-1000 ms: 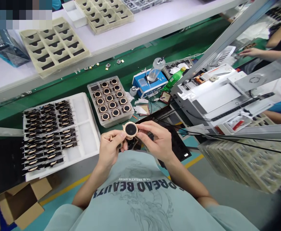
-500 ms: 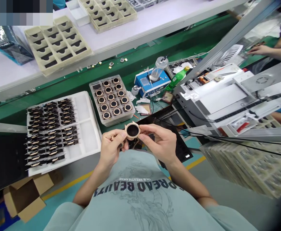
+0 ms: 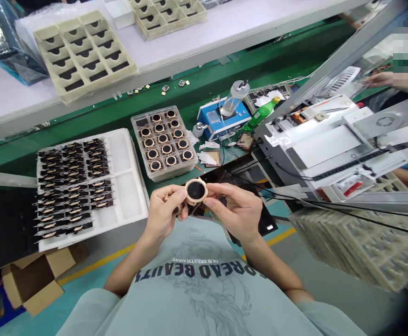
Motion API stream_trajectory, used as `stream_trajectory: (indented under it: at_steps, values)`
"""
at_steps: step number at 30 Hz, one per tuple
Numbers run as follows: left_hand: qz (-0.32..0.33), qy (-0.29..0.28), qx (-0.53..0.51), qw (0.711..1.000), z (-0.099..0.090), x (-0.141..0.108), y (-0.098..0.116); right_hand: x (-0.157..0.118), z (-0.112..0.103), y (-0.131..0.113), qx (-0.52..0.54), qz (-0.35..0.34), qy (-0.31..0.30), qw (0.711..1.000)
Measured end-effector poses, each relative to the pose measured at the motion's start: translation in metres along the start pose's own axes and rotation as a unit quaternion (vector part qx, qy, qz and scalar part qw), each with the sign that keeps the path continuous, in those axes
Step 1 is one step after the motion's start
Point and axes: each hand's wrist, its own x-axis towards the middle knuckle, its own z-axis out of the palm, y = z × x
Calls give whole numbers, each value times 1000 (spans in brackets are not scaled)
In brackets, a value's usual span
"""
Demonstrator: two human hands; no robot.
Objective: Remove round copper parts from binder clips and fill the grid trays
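Round gold-rimmed, black-faced watch case point(image 3: 196, 190) is btwn L hand point(image 3: 165, 209), curled w/ thumb gripping one edge, & R hand point(image 3: 240, 210), thumb + fingertip pinching opp. edge.

Before me, a green worktop point(image 3: 186, 105) ran beneath a pale, grey-edged shelf point(image 3: 242, 25); a grey post point(image 3: 324, 65) stood rightward, and yellow striping point(image 3: 282, 237) marked the grey-and-turquoise floor point(image 3: 315, 289).
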Motion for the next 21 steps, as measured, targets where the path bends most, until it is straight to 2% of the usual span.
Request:
stream_trajectory:
  at_steps: [8,13,18,21]
  values:
    - [-2,0,-8,1000,-3,4,3,7,2,3,-19,-8,-25,999]
    - [-11,12,0,1000,-6,10,5,15,4,5,-77,-18,-58,995]
    - [15,25,29,999,-16,22,-3,32,7,15,-202,-89,-114,969]
    - [22,23,72,997,-24,31,-6,42,15,31,-215,-110,-160,957]
